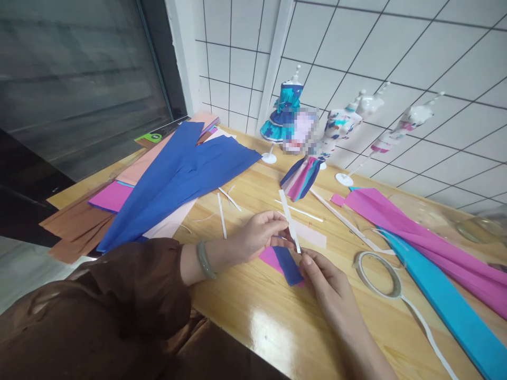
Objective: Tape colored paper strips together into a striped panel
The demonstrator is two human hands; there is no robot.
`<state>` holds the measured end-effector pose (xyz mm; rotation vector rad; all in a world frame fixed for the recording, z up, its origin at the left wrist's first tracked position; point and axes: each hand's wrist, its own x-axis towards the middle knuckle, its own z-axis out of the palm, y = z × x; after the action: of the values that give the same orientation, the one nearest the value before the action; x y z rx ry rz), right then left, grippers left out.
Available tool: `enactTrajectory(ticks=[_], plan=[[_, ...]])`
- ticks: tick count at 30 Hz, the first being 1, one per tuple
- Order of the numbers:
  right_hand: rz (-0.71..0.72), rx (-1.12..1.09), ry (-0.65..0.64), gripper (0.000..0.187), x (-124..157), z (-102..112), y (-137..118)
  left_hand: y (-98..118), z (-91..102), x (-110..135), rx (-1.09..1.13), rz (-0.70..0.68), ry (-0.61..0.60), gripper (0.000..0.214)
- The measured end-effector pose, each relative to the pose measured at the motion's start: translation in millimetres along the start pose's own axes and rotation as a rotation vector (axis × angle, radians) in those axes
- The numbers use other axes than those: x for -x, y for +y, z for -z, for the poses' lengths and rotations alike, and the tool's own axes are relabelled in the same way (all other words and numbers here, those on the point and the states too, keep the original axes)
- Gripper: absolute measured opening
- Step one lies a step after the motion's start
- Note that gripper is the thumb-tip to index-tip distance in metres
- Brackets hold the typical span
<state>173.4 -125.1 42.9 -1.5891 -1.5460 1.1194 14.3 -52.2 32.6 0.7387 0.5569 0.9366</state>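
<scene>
My left hand (259,233) and my right hand (325,277) meet over a wooden table (277,322). Between their pinched fingertips is a narrow white strip (288,217) that sticks up and away from me. Under the fingers a small blue and magenta paper piece (285,263) lies on the wood. My left wrist wears a green bangle (205,259) below a brown sleeve. A roll of white tape (378,274) lies just right of my right hand, its loose tail trailing toward the near edge.
Large blue paper sheets (178,179) over pink, magenta and brown ones cover the left of the table. Magenta (428,237) and cyan (443,295) sheets lie at the right. Small mannequins in paper dresses (285,113) stand along the tiled wall. Loose white strips (222,214) are scattered mid-table.
</scene>
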Motion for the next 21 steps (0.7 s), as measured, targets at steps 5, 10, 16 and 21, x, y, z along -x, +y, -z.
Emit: enactTrajectory(ticks=[5, 10, 16, 21], plan=[[-0.005, -0.036, -0.001, 0.032, -0.3, -1.6, -0.8, -0.1, -4.9, 3.1, -0.01, -0.026, -0.002, 0.016], [-0.011, -0.074, 0.005, 0.033, 1.3, -2.5, -4.8, -1.0, -8.2, 4.8, -0.01, -0.03, 0.033, 0.021], [-0.051, -0.143, -0.017, 0.033, 0.8, -4.0, -6.3, -2.6, -9.2, 6.3, -0.053, -0.032, -0.001, 0.025], [-0.06, -0.247, 0.018, 0.043, 0.1, -7.4, 1.7, -4.1, -8.9, 6.6, -0.068, -0.039, -0.007, 0.025]])
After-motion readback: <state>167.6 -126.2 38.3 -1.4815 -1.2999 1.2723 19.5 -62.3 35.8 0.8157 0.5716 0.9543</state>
